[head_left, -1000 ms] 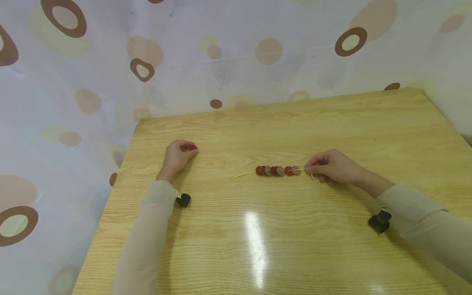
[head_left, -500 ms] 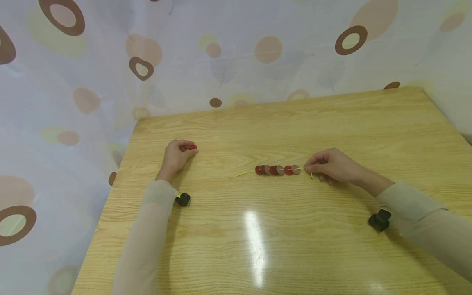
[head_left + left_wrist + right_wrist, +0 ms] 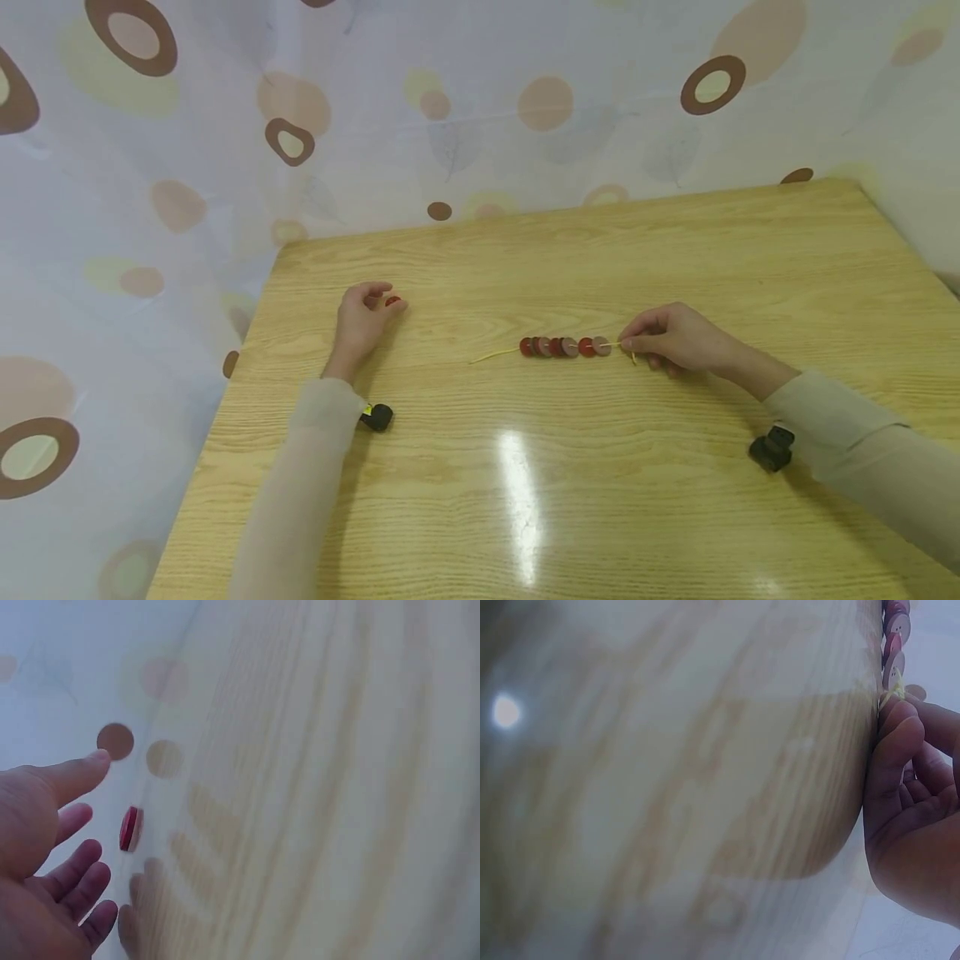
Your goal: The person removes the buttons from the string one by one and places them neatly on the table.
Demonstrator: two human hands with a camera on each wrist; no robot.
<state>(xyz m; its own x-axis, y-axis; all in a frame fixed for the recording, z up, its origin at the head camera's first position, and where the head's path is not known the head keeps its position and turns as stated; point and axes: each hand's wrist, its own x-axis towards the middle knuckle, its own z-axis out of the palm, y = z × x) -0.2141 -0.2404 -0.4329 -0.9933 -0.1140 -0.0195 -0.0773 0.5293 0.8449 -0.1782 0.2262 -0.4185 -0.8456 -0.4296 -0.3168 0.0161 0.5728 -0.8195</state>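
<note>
My left hand (image 3: 358, 327) is at the table's left side, its thumb and fingers spread apart around a red button (image 3: 393, 301). In the left wrist view that red button (image 3: 130, 829) sits on the table on its own, with a space between it and the fingers. Right of centre, my right hand (image 3: 678, 340) pinches the end of a yellow cord (image 3: 493, 356) between thumb and fingertips. Threaded on this cord is a row of red, dark and pinkish-brown buttons (image 3: 570, 347). The right wrist view shows small holes in a pinkish-brown button (image 3: 895, 669) near my fingertips.
Both hands work over a light wooden table (image 3: 450, 467). A hanging sheet with brown circles (image 3: 487, 108) borders its far and left sides. Small black cameras (image 3: 378, 417) are strapped at the wrists.
My left fingers have parted and let go of the red button, which stays at about the same spot. The right hand, cord and threaded buttons have not moved.
</note>
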